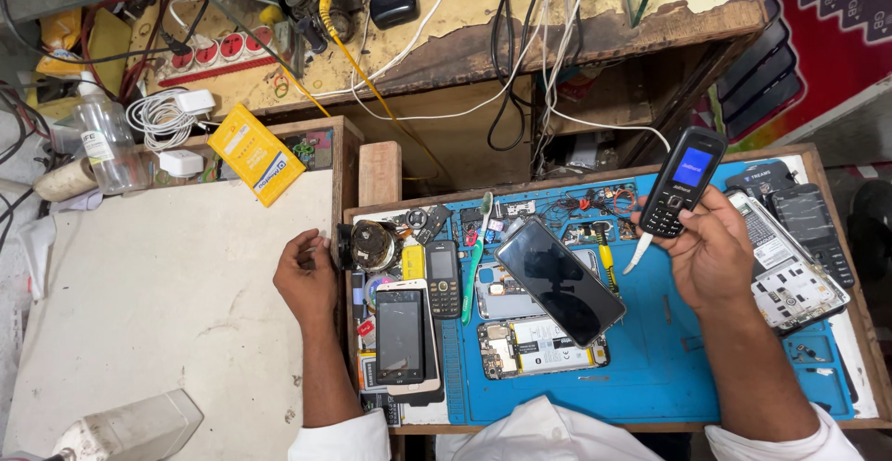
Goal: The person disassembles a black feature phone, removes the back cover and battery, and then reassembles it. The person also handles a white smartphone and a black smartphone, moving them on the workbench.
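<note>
Cluttered surface (186, 266): your right hand (711, 256) pinches the keypad phone (680, 182) lightly; it could drop onto the opened phones (548, 303). Left hand (305, 280) seems curled, empty.

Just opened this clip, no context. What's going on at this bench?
A person at a cluttered phone repair bench holds a small black keypad phone up in the right hand; its screen is lit blue. The left hand rests on the pale board, loosely closed, holding nothing visible. On the blue work mat lie a black smartphone across opened phones with their boards exposed, a green toothbrush, and another keypad phone.
</note>
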